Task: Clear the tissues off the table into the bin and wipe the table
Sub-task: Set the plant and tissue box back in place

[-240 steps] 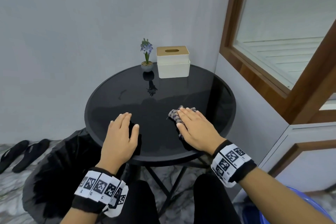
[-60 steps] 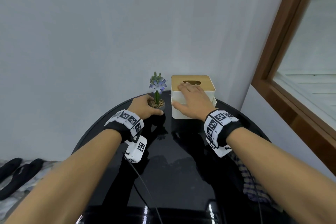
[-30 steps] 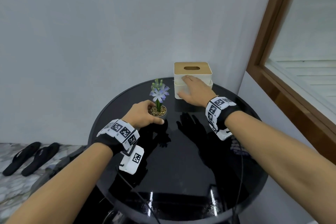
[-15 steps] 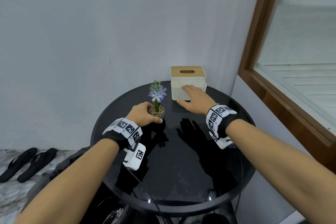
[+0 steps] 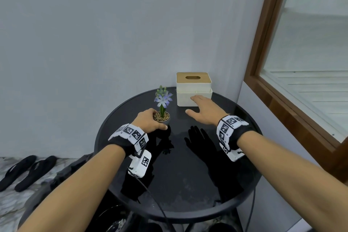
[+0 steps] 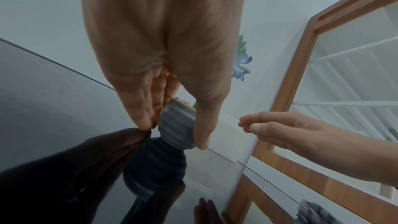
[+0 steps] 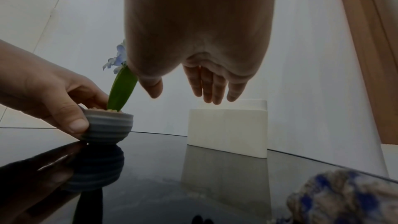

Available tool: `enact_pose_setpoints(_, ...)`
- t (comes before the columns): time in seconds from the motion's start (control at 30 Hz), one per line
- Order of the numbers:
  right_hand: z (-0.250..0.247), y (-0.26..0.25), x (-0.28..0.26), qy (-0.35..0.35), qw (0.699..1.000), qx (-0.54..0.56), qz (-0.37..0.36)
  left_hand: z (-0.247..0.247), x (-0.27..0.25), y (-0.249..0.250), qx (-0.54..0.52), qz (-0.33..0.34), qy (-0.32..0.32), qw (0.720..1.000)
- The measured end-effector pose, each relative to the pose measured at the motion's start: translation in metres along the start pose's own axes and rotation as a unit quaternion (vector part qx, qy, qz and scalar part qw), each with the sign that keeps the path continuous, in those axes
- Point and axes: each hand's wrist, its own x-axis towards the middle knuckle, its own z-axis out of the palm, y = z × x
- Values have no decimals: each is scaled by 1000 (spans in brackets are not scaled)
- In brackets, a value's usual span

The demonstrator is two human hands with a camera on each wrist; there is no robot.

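**Left hand on the pot, right hand loose by the box**

The round black table (image 5: 177,184) stands in a corner, its glass top mirroring both arms. No tissues show on it. The bin cannot be made out with any certainty; only dark shapes lie under the table's near edge.

The left hand (image 5: 148,121) is curled round a small ribbed grey pot (image 5: 162,118), thumb on the near side and fingers (image 6: 140,108) on the far side. The pot stands upright on the glass, at about 11 o'clock from the table's centre, with a blue flower (image 5: 163,98) rising from it. In the left wrist view the little finger's tip meets the glass beside the pot's base.

The right hand (image 5: 204,112) holds nothing. Its fingers (image 7: 212,88) are straight and relaxed, slightly spread, palm down above the glass. The fingertips are at the front face of the white box (image 5: 194,90), but whether they touch it I cannot tell. The box has a wooden lid with a slot and stands at 12 o'clock, against the wall, just right of the pot.

A checked cloth (image 7: 344,197) lies on the table at about 4 o'clock, behind the right wrist. Two black sandals (image 5: 26,171) lie on the floor at 9 o'clock, well apart from the table.
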Motion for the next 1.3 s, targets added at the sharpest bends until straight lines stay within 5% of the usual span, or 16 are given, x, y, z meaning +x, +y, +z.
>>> enact_pose_setpoints(0.43, -4, 4, -16, -4, 1000, 8, 16, 2, -33, -13, -28, -31, 20, 999)
enact_pose_setpoints(0.87, -18, 20, -35, 14, 999, 26, 28, 30, -59, 47, -89, 65, 10, 994)
enact_pose_setpoints(1.3, -28, 45, -26, 47, 992, 110, 46, 53, 9, 103, -113, 61, 110, 986)
